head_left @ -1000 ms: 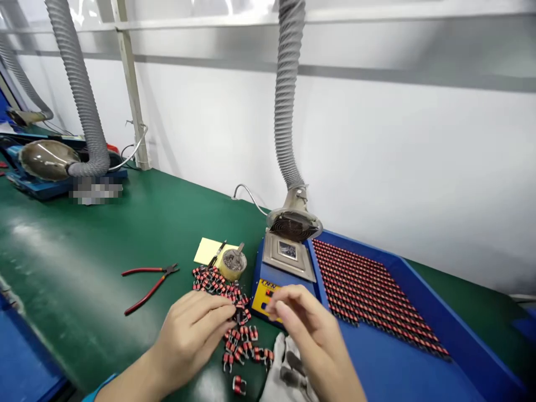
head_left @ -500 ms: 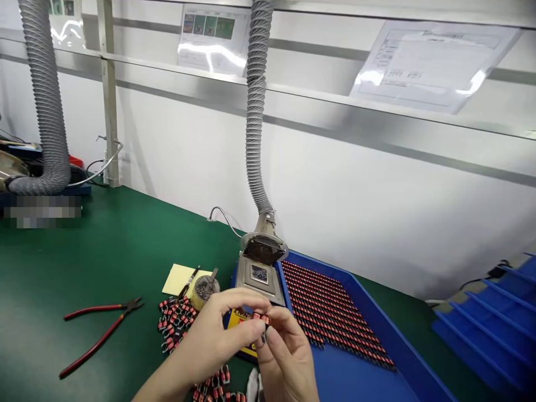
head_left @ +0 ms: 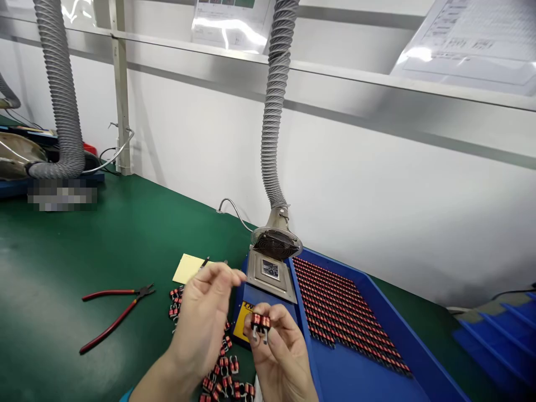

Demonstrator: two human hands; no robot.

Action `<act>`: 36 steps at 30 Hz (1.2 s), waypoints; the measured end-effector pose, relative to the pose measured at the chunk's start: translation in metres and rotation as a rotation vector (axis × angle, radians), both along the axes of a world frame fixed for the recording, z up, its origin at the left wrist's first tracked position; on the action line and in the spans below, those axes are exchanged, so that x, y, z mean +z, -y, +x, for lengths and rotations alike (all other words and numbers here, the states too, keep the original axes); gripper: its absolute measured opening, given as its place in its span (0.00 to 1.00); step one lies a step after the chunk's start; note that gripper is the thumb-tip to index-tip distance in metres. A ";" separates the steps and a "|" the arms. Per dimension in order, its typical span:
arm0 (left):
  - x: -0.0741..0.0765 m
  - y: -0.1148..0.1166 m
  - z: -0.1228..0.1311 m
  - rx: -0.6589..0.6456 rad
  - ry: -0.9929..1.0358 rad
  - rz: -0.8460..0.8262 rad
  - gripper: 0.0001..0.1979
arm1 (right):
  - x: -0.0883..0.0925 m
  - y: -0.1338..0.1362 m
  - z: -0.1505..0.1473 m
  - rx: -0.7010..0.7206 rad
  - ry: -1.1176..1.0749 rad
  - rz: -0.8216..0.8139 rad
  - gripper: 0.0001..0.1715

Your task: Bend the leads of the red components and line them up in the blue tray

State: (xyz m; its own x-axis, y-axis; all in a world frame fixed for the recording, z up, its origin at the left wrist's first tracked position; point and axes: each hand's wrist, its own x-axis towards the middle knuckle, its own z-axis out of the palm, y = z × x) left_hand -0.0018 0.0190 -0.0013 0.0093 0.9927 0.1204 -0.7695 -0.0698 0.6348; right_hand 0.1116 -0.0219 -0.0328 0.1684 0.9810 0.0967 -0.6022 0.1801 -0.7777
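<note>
My right hand pinches a small copper coil between thumb and fingers. The coil has two red-copper windings on a black body, and two bent silvery legs point down. To its left, my left hand is raised, apart from the coil, with thumb and fingers drawn together. Whether a thin thing sits between those fingertips I cannot make out. Loose coils of the same kind lie heaped below and behind my left hand. Just beyond the hands stands a solder pot with a shiny square opening, under a fume hood.
At the right, a blue tray holds long rows of coils. Red-handled cutting pliers lie spread on the green table. A yellow paper pad sits behind my left hand. Blue racks stand far right.
My left hand has let go of the coil and moved left and up. My right hand keeps the coil, its legs now in plain view. The camera view has shifted slightly.
</note>
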 end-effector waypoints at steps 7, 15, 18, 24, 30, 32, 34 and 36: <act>0.001 -0.001 -0.003 -0.341 -0.510 0.190 0.05 | -0.001 -0.001 0.000 -0.020 -0.060 -0.060 0.11; -0.006 0.005 0.012 -0.081 -0.201 -0.007 0.10 | -0.010 -0.002 -0.004 0.026 0.008 0.029 0.14; -0.002 0.000 0.001 0.089 -0.068 -0.026 0.13 | -0.011 -0.003 -0.004 0.050 -0.024 0.016 0.13; -0.003 -0.001 -0.008 -0.312 -0.430 0.186 0.23 | -0.013 -0.004 -0.002 0.000 -0.106 -0.015 0.14; -0.004 0.008 -0.002 -0.465 -0.661 0.277 0.23 | 0.000 0.000 0.011 -0.077 0.016 0.077 0.09; -0.001 0.009 -0.004 -0.581 -0.590 0.274 0.26 | 0.007 0.002 0.023 -0.106 0.141 0.139 0.10; 0.000 0.010 -0.005 -0.693 -0.535 0.243 0.28 | 0.011 0.004 0.033 -0.060 0.303 0.150 0.14; 0.000 0.011 -0.006 -0.766 -0.525 0.217 0.30 | 0.012 0.006 0.038 0.011 0.420 0.126 0.15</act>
